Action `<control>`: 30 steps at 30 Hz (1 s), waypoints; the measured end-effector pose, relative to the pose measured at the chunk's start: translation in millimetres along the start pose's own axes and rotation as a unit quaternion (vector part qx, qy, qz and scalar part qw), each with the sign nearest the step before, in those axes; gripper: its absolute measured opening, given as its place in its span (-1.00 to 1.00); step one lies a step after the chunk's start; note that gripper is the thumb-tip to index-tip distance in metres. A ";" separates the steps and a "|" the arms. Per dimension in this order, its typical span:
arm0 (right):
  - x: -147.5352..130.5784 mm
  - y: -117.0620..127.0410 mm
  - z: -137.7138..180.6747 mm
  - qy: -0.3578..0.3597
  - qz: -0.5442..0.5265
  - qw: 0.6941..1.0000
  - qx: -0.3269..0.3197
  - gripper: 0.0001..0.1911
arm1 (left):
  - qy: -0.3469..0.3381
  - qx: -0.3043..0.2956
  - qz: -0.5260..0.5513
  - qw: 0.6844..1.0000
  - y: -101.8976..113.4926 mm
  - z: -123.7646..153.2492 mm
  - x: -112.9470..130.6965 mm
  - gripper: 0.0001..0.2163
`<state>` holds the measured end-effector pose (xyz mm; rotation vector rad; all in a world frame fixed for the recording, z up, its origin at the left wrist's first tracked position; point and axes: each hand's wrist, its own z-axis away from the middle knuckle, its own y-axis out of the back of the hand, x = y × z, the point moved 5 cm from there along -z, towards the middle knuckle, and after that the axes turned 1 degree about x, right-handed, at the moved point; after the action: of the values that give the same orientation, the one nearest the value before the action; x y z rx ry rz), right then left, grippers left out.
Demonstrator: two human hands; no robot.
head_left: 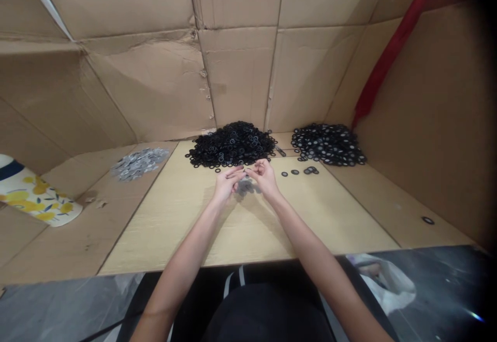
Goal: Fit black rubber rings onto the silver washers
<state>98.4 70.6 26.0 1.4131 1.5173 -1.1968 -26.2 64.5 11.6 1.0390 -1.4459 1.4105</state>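
My left hand (228, 181) and my right hand (264, 175) meet over the middle of a pale wooden board (186, 228), fingertips pinched together on a small black ring (247, 171) held between them. Just below the hands lies a small heap of grey metal washers (245, 188). Directly beyond the hands sits a big pile of black rubber rings (232, 144). To its right is a second pile of black rings with light centres (328, 144), and a few of these lie loose (301, 171) near my right hand.
A heap of silver washers (139, 162) lies at the left on cardboard. Cardboard walls (240, 67) enclose the bench at the back and sides. A flowered object (34, 197) sits far left, a single ring (427, 220) far right, a plastic bag (384, 280) near the front edge.
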 end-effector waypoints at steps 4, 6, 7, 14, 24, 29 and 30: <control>0.5 -3.0 1.4 -0.003 0.005 1.000 -0.014 -0.62 | -0.007 0.000 0.001 1.000 -1.5 0.1 -1.1 -0.58; -0.9 -2.4 1.7 0.018 0.004 1.000 0.007 -0.62 | -0.016 0.013 0.006 1.000 -2.8 0.8 -0.8 -0.63; -1.7 -1.4 1.9 0.031 0.000 0.999 0.023 -0.61 | -0.022 0.020 0.014 0.999 -3.7 1.4 -0.4 -0.64; -7.2 -0.3 5.4 0.066 0.011 0.997 0.028 -0.61 | -0.013 0.038 0.103 0.994 -8.0 6.2 2.8 -0.64; 6.1 -2.9 4.0 0.080 0.116 0.989 -0.053 -0.70 | 0.008 0.029 0.113 0.993 -2.9 4.1 4.0 -0.67; 4.5 -4.2 7.2 0.098 0.176 0.976 -0.086 -0.76 | -0.002 0.023 0.057 0.998 -2.0 3.6 4.3 -0.70; 3.4 -4.7 7.6 0.102 0.181 0.974 -0.088 -0.76 | -0.005 0.022 0.048 0.999 -2.1 3.2 4.4 -0.71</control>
<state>92.7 64.6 21.1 1.6417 1.3832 -0.6966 -25.6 61.2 16.4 1.0174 -1.4947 1.5140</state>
